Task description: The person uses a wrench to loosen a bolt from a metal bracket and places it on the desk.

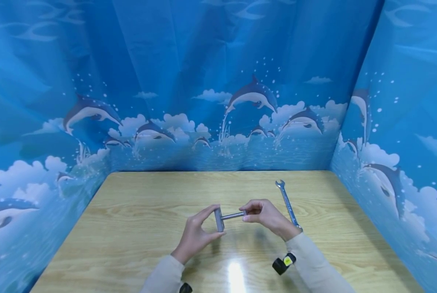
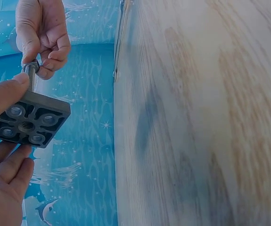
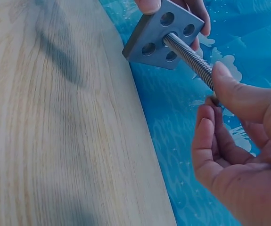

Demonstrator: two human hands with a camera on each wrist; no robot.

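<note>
My left hand [image 1: 198,234] grips a square grey metal plate [image 1: 219,220] by its edges, thumb on one side and fingers on the opposite side. Four round holes surround the centre of the plate [image 3: 166,40], and its ribbed back shows in the left wrist view. From that centre a threaded bolt [image 3: 192,59] sticks out towards the right. At the bolt's far end, the thumb and fingers of my right hand [image 1: 267,217] pinch its hex head [image 2: 31,66], which they partly cover. Both hands hold the joined pieces above the wooden table.
A combination wrench [image 1: 288,203] lies on the table [image 1: 149,199], just beyond my right wrist. Blue curtains [image 1: 189,61] printed with dolphins enclose the table at the back and sides. Each sleeve has a black wrist camera [image 1: 280,265] near its cuff.
</note>
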